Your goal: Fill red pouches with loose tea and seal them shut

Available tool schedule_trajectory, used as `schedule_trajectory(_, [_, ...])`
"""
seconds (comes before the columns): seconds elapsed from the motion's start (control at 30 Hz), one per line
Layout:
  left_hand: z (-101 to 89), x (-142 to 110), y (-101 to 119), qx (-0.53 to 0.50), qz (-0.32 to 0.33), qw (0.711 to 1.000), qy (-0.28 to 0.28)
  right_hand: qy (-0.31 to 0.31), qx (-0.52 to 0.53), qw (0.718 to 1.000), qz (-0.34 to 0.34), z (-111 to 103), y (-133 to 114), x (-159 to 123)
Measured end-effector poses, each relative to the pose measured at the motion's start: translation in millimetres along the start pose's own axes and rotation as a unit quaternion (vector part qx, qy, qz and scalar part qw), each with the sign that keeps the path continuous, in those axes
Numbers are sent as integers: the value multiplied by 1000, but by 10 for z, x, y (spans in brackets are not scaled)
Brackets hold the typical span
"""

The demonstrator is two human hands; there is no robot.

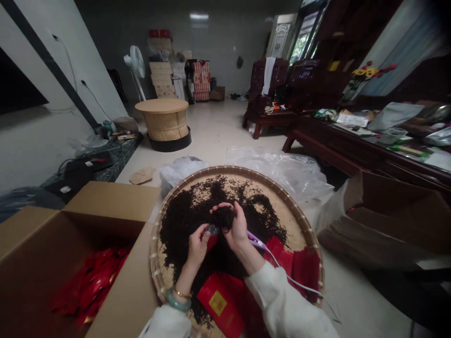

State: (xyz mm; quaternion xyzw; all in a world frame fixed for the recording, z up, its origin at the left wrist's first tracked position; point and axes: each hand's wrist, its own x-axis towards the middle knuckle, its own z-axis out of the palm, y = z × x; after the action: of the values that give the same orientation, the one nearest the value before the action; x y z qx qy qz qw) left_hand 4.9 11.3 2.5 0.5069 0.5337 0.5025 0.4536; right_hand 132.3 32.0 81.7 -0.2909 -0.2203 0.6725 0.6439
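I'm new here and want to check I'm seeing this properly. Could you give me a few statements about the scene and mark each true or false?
1. The right hand cups dark shreds over the round woven tray. True.

2. A green bangle circles the right wrist. False: the bangle is on the left wrist.

3. Red packets lie inside the open cardboard box on the left. True.

4. The purple tool has a black cord. False: the tool's cord is white.
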Motion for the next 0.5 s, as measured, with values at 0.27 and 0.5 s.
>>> schedule_trajectory(0.27, [35, -19, 36, 15, 69, 997, -2, -35, -129, 989, -69, 70, 55, -133])
schedule_trajectory(0.5, [5, -5, 17, -26, 97, 995, 3, -101, -157, 981, -57, 28, 54, -250])
